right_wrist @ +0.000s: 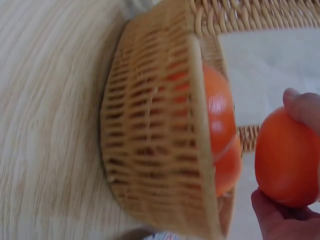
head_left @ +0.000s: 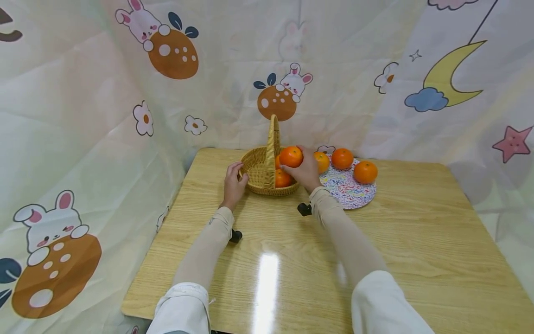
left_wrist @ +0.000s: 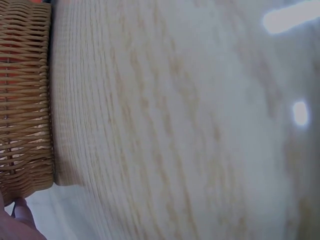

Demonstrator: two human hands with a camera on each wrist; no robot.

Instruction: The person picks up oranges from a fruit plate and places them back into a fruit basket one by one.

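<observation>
No readable text, labels, brands, numbers or signs in view.

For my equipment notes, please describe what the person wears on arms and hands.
The left hand and right hand are bare. Snug beige sleeves emerge from under looser white sleeves. Two small black devices show, one near each hand.

Basket (head_left: 255, 168) is set nr counter's (head_left: 417, 232) rear, L of ctr; its L rim is held by L grip (head_left: 234, 186). 2 oranges (head_left: 282, 178) are nested inside, R of handle (head_left: 270, 162); third orange (head_left: 291, 157) is held above by R grip (head_left: 306, 170). Plate (head_left: 348, 191) is placed just R, 3 more oranges (head_left: 342, 158) spread round its rear half.
</observation>
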